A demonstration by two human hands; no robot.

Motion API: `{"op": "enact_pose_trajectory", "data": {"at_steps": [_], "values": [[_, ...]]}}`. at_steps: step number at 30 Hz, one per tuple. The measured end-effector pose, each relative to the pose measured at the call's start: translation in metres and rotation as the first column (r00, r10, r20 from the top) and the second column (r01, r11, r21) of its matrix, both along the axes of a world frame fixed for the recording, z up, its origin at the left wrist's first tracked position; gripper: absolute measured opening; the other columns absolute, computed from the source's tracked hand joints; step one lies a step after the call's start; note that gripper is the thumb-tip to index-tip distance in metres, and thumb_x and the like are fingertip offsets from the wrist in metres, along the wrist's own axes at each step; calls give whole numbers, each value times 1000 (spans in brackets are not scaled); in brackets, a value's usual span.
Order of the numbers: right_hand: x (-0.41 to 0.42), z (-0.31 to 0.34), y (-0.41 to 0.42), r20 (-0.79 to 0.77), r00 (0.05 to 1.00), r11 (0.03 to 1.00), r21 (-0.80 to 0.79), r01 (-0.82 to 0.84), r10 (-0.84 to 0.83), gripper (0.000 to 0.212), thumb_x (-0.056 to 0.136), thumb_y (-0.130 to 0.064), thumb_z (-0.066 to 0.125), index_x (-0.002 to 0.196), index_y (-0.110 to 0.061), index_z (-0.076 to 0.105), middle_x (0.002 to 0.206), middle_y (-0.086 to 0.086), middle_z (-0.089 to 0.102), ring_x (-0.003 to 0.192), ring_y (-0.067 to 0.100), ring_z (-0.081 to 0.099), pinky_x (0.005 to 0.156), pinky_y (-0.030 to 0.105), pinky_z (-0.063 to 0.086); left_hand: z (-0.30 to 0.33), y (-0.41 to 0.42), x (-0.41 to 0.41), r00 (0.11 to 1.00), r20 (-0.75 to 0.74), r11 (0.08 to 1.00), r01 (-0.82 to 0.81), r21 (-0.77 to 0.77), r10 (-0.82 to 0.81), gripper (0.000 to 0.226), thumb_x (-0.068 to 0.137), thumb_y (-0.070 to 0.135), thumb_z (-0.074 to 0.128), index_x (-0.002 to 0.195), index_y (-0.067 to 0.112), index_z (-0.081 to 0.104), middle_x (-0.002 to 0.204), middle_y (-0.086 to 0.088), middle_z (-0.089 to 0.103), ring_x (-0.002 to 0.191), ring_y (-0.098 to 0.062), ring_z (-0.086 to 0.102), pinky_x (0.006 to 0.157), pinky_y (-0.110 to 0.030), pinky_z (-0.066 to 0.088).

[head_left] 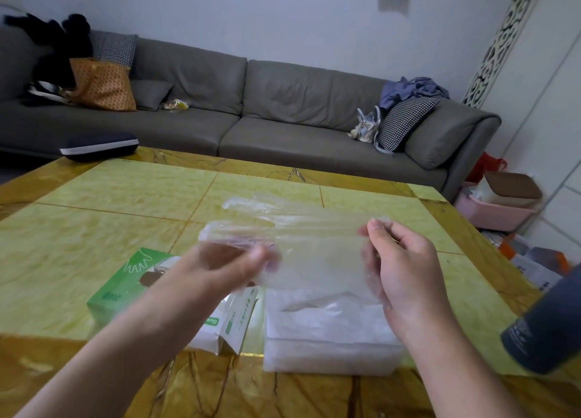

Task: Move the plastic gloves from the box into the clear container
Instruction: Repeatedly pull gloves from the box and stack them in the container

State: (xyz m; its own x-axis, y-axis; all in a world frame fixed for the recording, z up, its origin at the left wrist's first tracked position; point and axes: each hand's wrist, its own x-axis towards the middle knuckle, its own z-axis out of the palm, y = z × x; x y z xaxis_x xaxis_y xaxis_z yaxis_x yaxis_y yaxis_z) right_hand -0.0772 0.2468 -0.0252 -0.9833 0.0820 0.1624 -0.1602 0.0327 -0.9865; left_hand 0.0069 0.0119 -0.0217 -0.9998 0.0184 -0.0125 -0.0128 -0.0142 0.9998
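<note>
At the left of the counter [94,216] lies the green box [132,282], flat on its side with its torn white flap end pointing right, toward the clear container [330,351]. Above it the left hand [232,266] curls its fingers and thumb around the finger end of the plastic gloves [298,229], a tight grip on thin film. The gloves hang stretched in the air between both hands, directly over the container, not yet inside it. They look nearly weightless, limp and slippery, and likely cling to skin and to one another (static would make them bunch). A pinch at each end seems the best hold, keeping the sheet flat so it folds down neatly. The container sits just right of the box and already holds a cloudy heap of the same film. At the right the right hand [399,266] pinches the cuff end between thumb and curled fingers. A dark bottle [547,323] stands near the counter's right edge.
</note>
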Motion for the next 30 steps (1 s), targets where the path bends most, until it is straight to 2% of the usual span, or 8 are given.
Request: {"op": "enact_pose_trajectory", "data": {"at_steps": [3, 5, 10, 14, 19, 25, 27, 30], "values": [[0, 1, -1, 7, 1000, 1000, 0, -5, 5, 29, 107, -30, 59, 83, -27, 75, 65, 5, 53, 56, 20, 42, 40, 22, 26, 0, 8, 4, 999, -35, 993, -45, -108, 41, 26, 86, 36, 73, 97, 14, 81, 91, -1, 80, 84, -5, 75, 72, -13, 52], [-1, 1, 0, 17, 1000, 1000, -14, 5, -5, 29, 107, -30, 60, 82, -28, 76, 63, 1, 53, 60, 21, 45, 42, 22, 27, -1, 4, 3, 997, -61, 995, -51, -86, 46, 28, 88, 33, 72, 84, 6, 79, 80, -11, 76, 69, -11, 70, 62, -14, 50], [-4, 1, 5, 26, 999, 999, -41, 34, -33, 29, 106, -31, 62, 81, -29, 76, 62, -2, 53, 60, 17, 45, 51, 21, 30, -5, -14, -2, 998, -68, 1000, -8, 30, 10, 56, 86, 53, 73, 86, -2, 76, 88, -26, 70, 81, -30, 67, 82, -40, 54], [-5, 0, 3, 10, 999, 998, -15, 54, -54, 29, 106, -31, 61, 82, -27, 75, 62, -2, 53, 64, 21, 46, 55, 24, 32, -8, -15, -5, 999, -28, 985, 35, 168, -31, 58, 78, 56, 72, 82, -2, 75, 86, -24, 67, 80, -29, 66, 73, -33, 58], [-4, 0, 5, -12, 997, 997, -5, 71, -71, 29, 107, -30, 59, 83, -23, 74, 61, -1, 52, 58, 20, 44, 53, 24, 32, -7, -15, -4, 988, -33, 989, 148, 10, -148, 33, 85, 35, 78, 80, 4, 66, 78, -17, 60, 75, -26, 59, 76, -29, 55], [-4, 0, 7, -8, 990, 988, -65, 138, -138, 31, 108, -31, 57, 83, -23, 73, 60, -2, 49, 50, 12, 40, 48, 21, 28, -16, 1, -7, 993, 9, 845, 95, 526, -117, 57, 63, 62, 90, 64, 12, 62, 82, -12, 62, 83, -29, 63, 86, -44, 51], [-4, 1, 6, -1, 989, 984, -101, 144, -145, 31, 109, -30, 56, 84, -18, 71, 59, -2, 46, 48, 12, 37, 46, 22, 24, -16, 12, -4, 989, 6, 912, 133, 388, -146, 68, 58, 76, 84, 81, 11, 78, 107, -11, 74, 104, -30, 70, 92, -43, 53], [-2, 1, 5, -1, 990, 985, -100, 139, -139, 30, 110, -31, 55, 86, -18, 70, 59, -3, 46, 49, 11, 36, 45, 23, 24, -3, 31, 10, 991, -12, 987, 129, -92, -131, 57, 67, 74, 77, 109, 35, 80, 120, 10, 75, 114, -10, 70, 97, -32, 50]]}}
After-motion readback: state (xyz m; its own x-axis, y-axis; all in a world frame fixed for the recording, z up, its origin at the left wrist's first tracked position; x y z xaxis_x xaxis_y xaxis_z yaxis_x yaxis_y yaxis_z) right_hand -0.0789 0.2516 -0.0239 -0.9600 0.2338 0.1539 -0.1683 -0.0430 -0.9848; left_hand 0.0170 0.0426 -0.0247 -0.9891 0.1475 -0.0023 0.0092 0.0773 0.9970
